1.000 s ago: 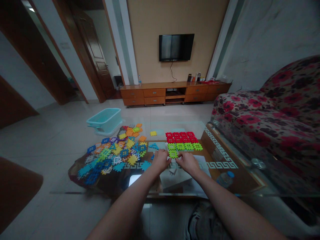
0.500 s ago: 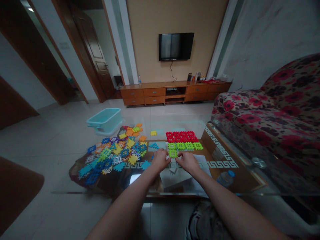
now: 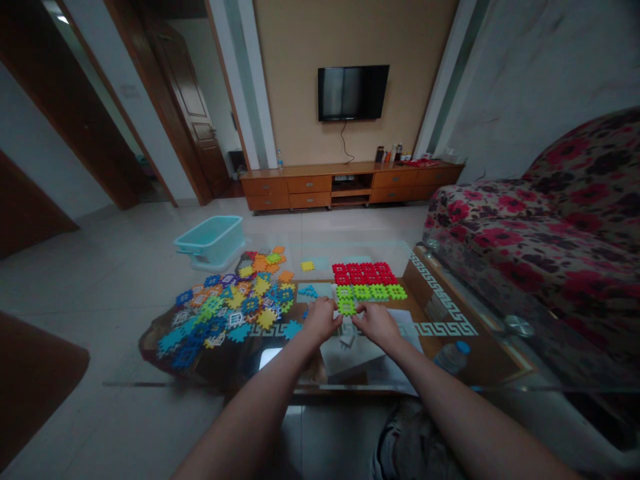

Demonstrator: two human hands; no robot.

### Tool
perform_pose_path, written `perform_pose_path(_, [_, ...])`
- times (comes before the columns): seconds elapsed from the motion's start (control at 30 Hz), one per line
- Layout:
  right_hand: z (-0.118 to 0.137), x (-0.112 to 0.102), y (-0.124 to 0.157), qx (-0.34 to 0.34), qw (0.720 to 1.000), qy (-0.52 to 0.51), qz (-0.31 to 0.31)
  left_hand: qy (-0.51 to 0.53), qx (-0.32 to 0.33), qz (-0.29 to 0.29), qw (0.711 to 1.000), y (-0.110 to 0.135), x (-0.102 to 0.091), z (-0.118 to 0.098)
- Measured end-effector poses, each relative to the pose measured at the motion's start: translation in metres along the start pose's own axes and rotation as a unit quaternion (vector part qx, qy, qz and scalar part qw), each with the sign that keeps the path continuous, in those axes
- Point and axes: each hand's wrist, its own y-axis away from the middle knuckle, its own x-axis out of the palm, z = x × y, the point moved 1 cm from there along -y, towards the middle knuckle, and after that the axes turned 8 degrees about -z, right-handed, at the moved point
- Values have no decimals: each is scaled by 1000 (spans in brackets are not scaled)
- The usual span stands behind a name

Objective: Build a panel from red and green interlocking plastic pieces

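Observation:
Both my hands meet over a glass coffee table (image 3: 300,373), pinching from either side a lime green interlocking plastic piece (image 3: 346,306). My left hand (image 3: 321,320) holds its left edge, and my right hand (image 3: 376,325) holds its right edge. The piece sits just below a row of lime green pieces (image 3: 373,292), which joins a red block of linked pieces (image 3: 364,272). To the left lies a heap of multicoloured plastic pieces (image 3: 230,307). Loose on the glass are a blue piece (image 3: 309,291) and a yellow piece (image 3: 307,266).
A white paper or box (image 3: 350,357) lies under my forearms. A plastic bottle (image 3: 453,358) is at the table's right, beside a floral sofa (image 3: 525,233). A pale blue plastic basket (image 3: 210,241) stands on the floor beyond the heap, with a wooden TV cabinet (image 3: 350,183) farther back.
The view has shifted very slightly. My hands and the lime green piece stay in nearly the same place.

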Motion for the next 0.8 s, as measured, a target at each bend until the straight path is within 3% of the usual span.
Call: perform_pose_path(0.8, [-6,6,-4,-18,1000,-21,-7,-1,5,-9,1000,-1,4,3])
